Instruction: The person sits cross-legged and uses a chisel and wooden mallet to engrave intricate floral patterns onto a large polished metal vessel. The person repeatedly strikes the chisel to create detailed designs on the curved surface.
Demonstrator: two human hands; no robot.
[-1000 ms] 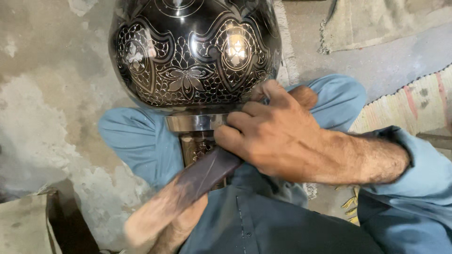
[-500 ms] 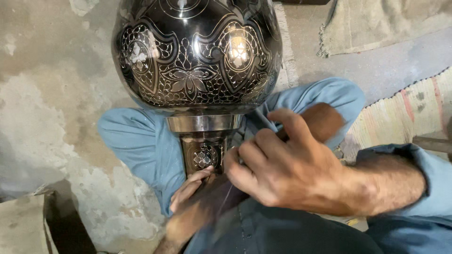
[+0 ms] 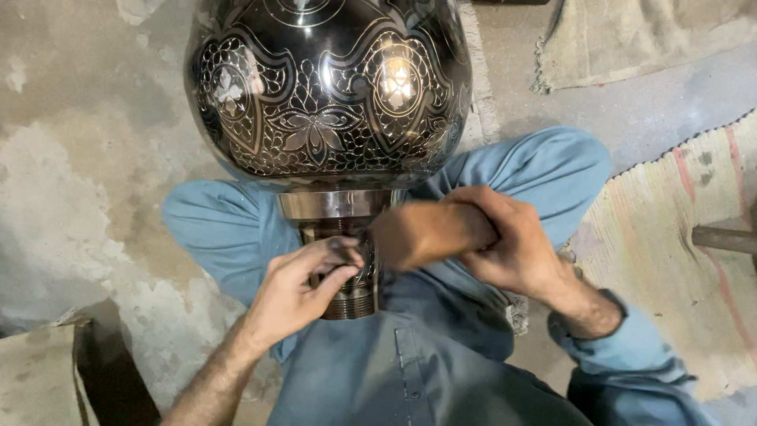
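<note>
1. A large black engraved metal vase [image 3: 327, 87] lies across the seated person's lap, its long axis running away from them, neck toward the body.
2. The left hand [image 3: 303, 288] grips the threaded neck [image 3: 351, 296].
3. The right hand [image 3: 505, 244] clenches a blurred brown tool [image 3: 422, 233], possibly a wooden handle.
4. The bulb's engraving looks complete; neck work appears unfinished.
</note>
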